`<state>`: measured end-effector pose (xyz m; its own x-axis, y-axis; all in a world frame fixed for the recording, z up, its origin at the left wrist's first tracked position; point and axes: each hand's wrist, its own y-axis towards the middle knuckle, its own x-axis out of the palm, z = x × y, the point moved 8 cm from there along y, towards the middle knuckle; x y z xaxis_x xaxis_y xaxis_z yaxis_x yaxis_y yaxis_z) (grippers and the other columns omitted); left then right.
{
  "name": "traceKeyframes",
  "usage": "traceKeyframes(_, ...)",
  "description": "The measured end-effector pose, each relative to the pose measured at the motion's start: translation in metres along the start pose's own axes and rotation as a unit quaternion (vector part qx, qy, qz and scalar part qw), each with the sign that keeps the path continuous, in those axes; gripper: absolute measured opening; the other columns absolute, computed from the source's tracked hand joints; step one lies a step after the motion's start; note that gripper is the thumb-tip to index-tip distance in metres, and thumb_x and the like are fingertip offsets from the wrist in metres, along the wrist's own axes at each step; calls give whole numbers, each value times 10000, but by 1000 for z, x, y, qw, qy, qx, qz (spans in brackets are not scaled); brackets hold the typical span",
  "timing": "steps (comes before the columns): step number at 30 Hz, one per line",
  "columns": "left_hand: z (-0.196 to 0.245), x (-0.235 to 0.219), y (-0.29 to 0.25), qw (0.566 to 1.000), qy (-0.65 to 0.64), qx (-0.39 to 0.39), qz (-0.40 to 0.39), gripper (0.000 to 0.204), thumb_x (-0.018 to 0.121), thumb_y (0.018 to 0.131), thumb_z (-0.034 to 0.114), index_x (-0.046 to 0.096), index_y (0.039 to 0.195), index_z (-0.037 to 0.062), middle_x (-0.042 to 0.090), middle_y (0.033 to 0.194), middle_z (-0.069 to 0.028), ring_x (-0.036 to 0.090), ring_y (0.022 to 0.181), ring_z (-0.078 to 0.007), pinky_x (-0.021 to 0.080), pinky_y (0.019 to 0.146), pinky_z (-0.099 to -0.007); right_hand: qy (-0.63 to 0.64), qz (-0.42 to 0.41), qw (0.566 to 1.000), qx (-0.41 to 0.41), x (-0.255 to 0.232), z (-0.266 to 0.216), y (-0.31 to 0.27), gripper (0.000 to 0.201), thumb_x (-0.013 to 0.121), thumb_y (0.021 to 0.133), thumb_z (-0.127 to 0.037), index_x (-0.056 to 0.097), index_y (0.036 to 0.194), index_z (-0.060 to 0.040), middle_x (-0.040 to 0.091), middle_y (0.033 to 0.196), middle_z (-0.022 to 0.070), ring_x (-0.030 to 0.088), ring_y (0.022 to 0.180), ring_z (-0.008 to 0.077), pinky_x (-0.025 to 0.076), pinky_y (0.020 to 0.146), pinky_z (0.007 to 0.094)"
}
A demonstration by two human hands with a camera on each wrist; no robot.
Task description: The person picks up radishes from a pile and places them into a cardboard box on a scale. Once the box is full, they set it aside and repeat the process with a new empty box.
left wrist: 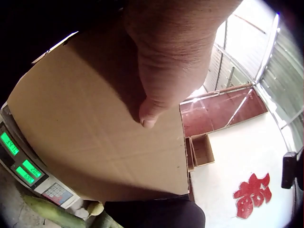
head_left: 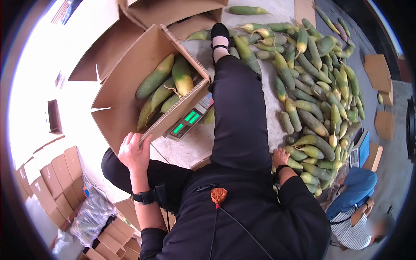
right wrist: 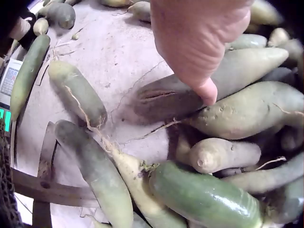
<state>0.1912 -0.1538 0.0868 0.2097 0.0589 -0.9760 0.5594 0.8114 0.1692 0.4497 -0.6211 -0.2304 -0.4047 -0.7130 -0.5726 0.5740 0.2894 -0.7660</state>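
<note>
My left hand (head_left: 134, 152) grips the near top edge of a cardboard box (head_left: 117, 82), its thumb lying against the box wall (left wrist: 99, 128) in the left wrist view. Several green radishes (head_left: 155, 78) lie inside. The box overlaps a weighing scale (head_left: 185, 125) with lit green displays. At the near side of a large radish pile, my right hand (head_left: 281, 158) holds a cracked green radish (right wrist: 166, 97). In the right wrist view its thumb presses that radish's side; the other fingers are hidden behind the hand.
The pile of green radishes (head_left: 310, 91) spreads over the floor on the right. My outstretched leg (head_left: 240, 112) lies between pile and box. More cardboard boxes (head_left: 54, 177) stand at the left, and a person in a striped top (head_left: 353, 227) is at the lower right.
</note>
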Motion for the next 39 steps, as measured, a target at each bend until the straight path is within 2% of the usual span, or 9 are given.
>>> traceKeyframes(9, 0, -2, 2, 1000, -14, 10, -6, 241, 729, 694, 286, 600, 683, 83, 572, 706, -44, 592, 715, -239, 465, 616, -352, 32, 27, 999, -5, 30, -9, 23, 210, 455, 896, -173, 589, 1057, -167, 557, 1128, 37, 500, 1095, 239, 398, 872, 442)
traceKeyframes(12, -1, -1, 2, 1000, -11, 8, -9, 249, 725, 699, 294, 593, 674, 85, 561, 694, -45, 588, 706, -236, 461, 611, -352, -49, -40, 997, -35, 23, -17, 21, 277, 490, 882, -199, 573, 1142, -250, 533, 1170, 18, 463, 1136, 218, 388, 877, 466)
traceKeyframes(15, -1, -3, 3, 1000, -13, 9, -9, 234, 735, 686, 268, 603, 686, 74, 568, 691, -56, 591, 696, -252, 458, 595, -355, 34, -55, 998, -1, 20, -19, 19, 307, 501, 876, -177, 547, 1172, -245, 534, 1171, 5, 453, 1158, 211, 386, 888, 465)
traceKeyframes(16, -1, -4, 4, 1000, -12, 5, -6, 234, 735, 686, 268, 603, 686, 74, 568, 691, -56, 591, 696, -252, 458, 595, -355, -19, -23, 998, -53, 58, -14, 32, 302, 514, 878, -201, 503, 1178, -231, 537, 1175, 14, 462, 1174, 228, 404, 880, 486)
traceKeyframes(17, -1, -4, 4, 1000, -13, 7, -7, 238, 734, 686, 273, 601, 684, 76, 567, 691, -54, 592, 698, -250, 460, 596, -356, -22, -20, 998, -55, 52, -11, 37, 302, 514, 878, -201, 503, 1178, -231, 537, 1175, 14, 462, 1174, 228, 404, 880, 486)
traceKeyframes(19, -2, -5, 3, 1000, -12, 4, -8, 242, 734, 686, 279, 599, 681, 79, 566, 691, -51, 592, 700, -248, 461, 598, -356, -1, -81, 996, -41, 55, -6, 44, 312, 522, 881, -202, 457, 1186, -213, 541, 1181, 30, 474, 1178, 256, 423, 864, 513)
traceKeyframes(25, -3, -6, 2, 1000, -19, 16, 6, 254, 728, 688, 294, 590, 673, 81, 558, 679, -49, 591, 688, -242, 462, 598, -359, 121, -19, 991, 54, -34, 16, 37, 558, 693, 725, -367, 439, 1187, -184, 541, 1147, 120, 479, 1159, 316, 444, 874, 500)
traceKeyframes(31, -6, -5, 0, 1000, -17, 19, 8, 262, 729, 681, 313, 590, 668, 91, 560, 677, -36, 591, 687, -233, 466, 599, -352, 183, 220, 958, 31, -190, 33, 47, 669, 787, 603, -288, 453, 1172, -181, 543, 1101, 110, 495, 1085, 331, 462, 826, 506)
traceKeyframes(39, -8, -7, 0, 1000, -18, 19, 11, 259, 723, 683, 323, 595, 670, 99, 560, 680, -25, 594, 696, -221, 467, 600, -345, 266, 528, 786, -184, -452, -11, -84, 564, 760, 578, -122, 552, 1102, -118, 564, 1095, 85, 494, 1035, 313, 418, 868, 426)
